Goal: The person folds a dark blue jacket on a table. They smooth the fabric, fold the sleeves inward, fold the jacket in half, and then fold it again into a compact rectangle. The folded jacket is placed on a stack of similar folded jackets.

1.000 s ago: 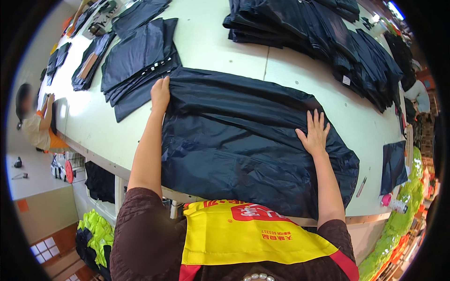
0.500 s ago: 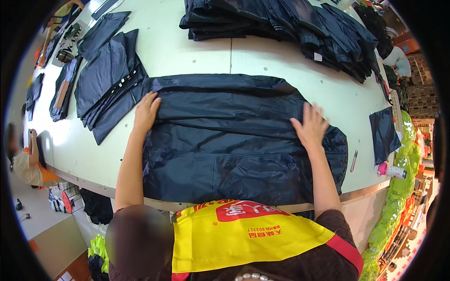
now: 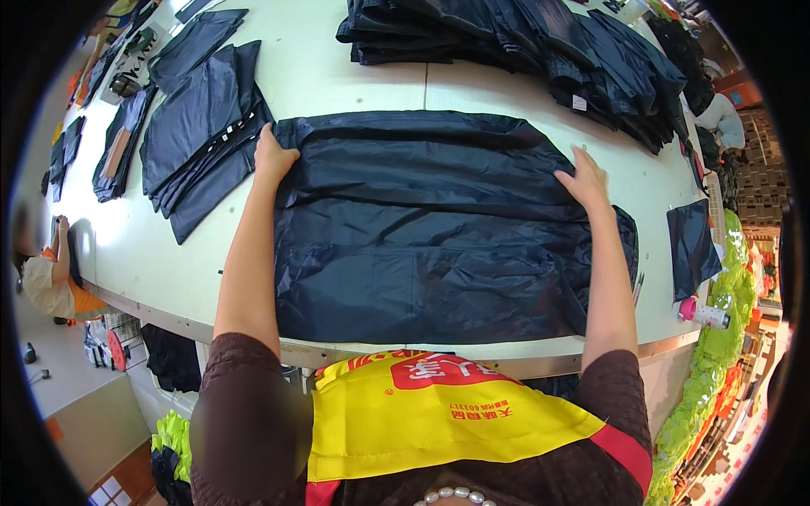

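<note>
Dark navy, slightly shiny fabric lies under both hands. The fingers of the left hand (image 3: 274, 154) are curled over the upper left corner of the garment (image 3: 430, 228), with the palm pressing on the cloth; whether the corner is pinched between thumb and fingers cannot be told. The right hand (image 3: 584, 179) rests flat on the upper right edge of the same garment, fingers extended and slightly spread, gripping nothing. Both forearms run straight up from the lower edge, one along each side of the garment.

The garment is spread flat and roughly rectangular on the pale table (image 3: 337, 80), its near edge lying along the table's front edge just ahead of the person's yellow apron (image 3: 422, 417).

To the left, just beside the left hand, a loose fan of dark fabric pieces (image 3: 198, 126) lies on the table. Across the far side sits a stack of folded dark garments (image 3: 523, 38). To the right, a single small dark fabric piece (image 3: 692, 244) lies near the table edge, with a pink-capped bottle (image 3: 704, 314) below it.
</note>
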`<state>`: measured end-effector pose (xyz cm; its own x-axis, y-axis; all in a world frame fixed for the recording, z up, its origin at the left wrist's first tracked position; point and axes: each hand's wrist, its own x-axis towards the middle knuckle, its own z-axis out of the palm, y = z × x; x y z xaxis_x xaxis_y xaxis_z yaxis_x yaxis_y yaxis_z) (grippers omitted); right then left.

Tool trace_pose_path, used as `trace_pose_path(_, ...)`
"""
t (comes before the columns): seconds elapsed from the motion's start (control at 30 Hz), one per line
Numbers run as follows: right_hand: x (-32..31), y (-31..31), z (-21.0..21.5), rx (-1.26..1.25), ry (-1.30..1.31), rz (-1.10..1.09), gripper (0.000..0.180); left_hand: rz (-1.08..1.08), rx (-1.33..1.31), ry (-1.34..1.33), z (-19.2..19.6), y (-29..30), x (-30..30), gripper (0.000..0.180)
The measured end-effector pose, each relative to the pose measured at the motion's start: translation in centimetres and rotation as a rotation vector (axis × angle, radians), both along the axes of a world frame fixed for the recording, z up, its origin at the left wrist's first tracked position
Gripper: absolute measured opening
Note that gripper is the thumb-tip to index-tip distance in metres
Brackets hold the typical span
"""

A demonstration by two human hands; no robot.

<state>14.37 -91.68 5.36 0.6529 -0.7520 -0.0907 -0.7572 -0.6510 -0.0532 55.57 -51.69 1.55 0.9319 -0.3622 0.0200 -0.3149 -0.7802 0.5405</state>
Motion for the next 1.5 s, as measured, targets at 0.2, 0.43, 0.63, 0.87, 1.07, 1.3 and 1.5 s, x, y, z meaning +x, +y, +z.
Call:
trace_pose_path(0.2,4.6,-0.4,-2.5,0.128,-0.365,0.055,0.053,0.099,-0.448,0.414,-0.9,-0.4,3.0,0.060)
trace_pose_path(0.43,-5.0,8.5,6.6,0.063,-0.673,0.359,0.024,-0.191,-0.632,0.249,8.4,9.0,-5.0,0.021)
trace_pose_path(0.63,-16.1,18.0,4.4,-0.088,-0.479,0.563,0.023,-0.495,-0.425,-0.177,4.9,20.3,-17.6,0.021)
trace_pose_path(0.87,-9.3,24.1,7.5,0.051,-0.356,0.349,0.018,-0.373,-0.356,-0.115,1.2,22.1,-21.8,0.023)
trace_pose_path(1.07,0.1,35.3,-0.5,0.070,-0.318,0.948,0.065,-0.158,-0.491,0.157,0.1,22.1,-18.9,0.021)
trace_pose_path(1.3,1.4,35.3,-0.5,0.177,-0.209,0.926,0.076,0.345,-0.472,0.980,3.7,21.4,-18.2,0.064)
trace_pose_path(1.5,1.4,38.8,0.7,0.179,-0.013,1.052,0.095,-0.029,-0.080,0.864,5.4,19.6,-19.1,0.072)
